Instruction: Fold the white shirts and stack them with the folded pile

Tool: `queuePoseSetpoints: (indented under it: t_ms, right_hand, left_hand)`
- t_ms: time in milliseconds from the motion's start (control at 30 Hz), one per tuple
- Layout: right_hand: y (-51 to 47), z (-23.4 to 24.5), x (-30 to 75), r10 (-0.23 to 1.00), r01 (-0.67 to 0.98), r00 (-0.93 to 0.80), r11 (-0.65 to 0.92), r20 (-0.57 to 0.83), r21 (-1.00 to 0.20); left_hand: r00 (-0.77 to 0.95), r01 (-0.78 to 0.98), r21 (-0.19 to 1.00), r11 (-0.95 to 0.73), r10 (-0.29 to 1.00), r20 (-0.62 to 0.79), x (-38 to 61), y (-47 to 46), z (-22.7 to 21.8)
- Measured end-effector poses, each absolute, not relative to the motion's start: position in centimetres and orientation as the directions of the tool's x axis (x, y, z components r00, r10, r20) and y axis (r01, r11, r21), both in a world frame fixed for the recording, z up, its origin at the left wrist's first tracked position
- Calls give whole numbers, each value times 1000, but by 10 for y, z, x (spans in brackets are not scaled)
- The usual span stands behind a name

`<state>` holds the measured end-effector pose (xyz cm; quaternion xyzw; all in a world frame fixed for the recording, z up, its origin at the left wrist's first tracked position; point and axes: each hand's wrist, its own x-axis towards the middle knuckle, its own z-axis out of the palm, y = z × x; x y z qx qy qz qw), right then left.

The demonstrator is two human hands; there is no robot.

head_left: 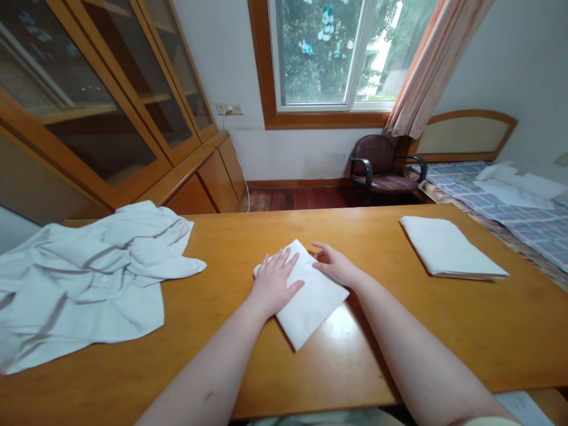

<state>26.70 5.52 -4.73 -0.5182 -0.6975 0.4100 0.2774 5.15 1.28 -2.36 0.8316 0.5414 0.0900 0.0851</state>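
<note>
Folded cloth (310, 305) on desk (377, 236); L hand (276, 283) flat atop w/ fingers spread, R hand (336, 266) half-open at rt. edge.

text: none legible | lower-right sheet (527, 408): perhaps print, too blurred

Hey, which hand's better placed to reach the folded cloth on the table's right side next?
Probably your right hand: it's nearer the right-side folded cloth, while your left hand lies flat on the middle folded cloth.
</note>
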Motion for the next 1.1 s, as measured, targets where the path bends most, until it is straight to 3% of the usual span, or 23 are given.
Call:
queuePoseSetpoints:
  t_ms: [100, 200, 533, 800, 1100]
  right_hand:
    - [55, -46, 262, 902, 471, -423, 300, 86, -829]
    - [54, -41, 258, 864, 493, -495, 368, 94, -788]
    - [50, -33, 255, 868, 682, -496, 374, -22, -628]
    - [46, -32, 259, 890, 673, -456, 349, 7, -652]
    - [39, -27, 262, 903, 806, -381, 220, -198, -549]
  left_hand:
    - [425, 883, 204, -422, 905, 34, 51, 17, -29]
    - [424, 887, 193, -419, 905, 14, 51, 20, -34]
    - [366, 912, 195, -362, 931, 18, 54, 24, -39]
    - [368, 912, 196, -360, 930, -6, 55, 24, -36]
    - [349, 916, 201, -347, 937, 23, 54, 25, -36]
